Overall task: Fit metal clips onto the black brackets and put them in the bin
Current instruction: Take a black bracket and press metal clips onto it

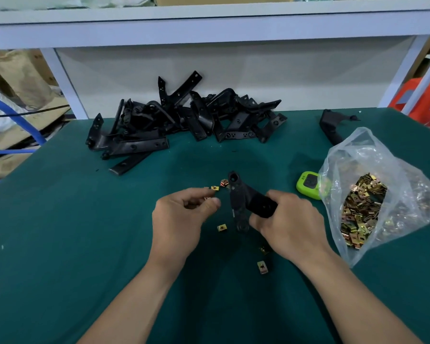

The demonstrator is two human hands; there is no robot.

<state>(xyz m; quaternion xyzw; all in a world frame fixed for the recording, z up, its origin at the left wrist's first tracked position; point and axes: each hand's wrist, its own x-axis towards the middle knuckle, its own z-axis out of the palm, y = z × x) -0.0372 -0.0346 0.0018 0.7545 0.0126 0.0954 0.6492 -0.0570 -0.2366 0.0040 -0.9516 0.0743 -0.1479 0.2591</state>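
Note:
My right hand [287, 220] grips a black bracket [243, 199] above the green table, one end pointing away from me. My left hand [181, 217] is just left of it, fingers curled, pinching a small brass-coloured metal clip [215, 188] at the fingertips. Several loose clips lie on the table around the hands, one [222, 227] between them and another [262, 267] nearer me. A heap of black brackets [184, 120] lies at the back of the table.
A clear plastic bag [372, 192] full of clips lies open at the right. A green timer [309, 184] sits beside it. One lone black bracket [332, 125] lies at the back right. A white shelf frame [209, 26] spans overhead.

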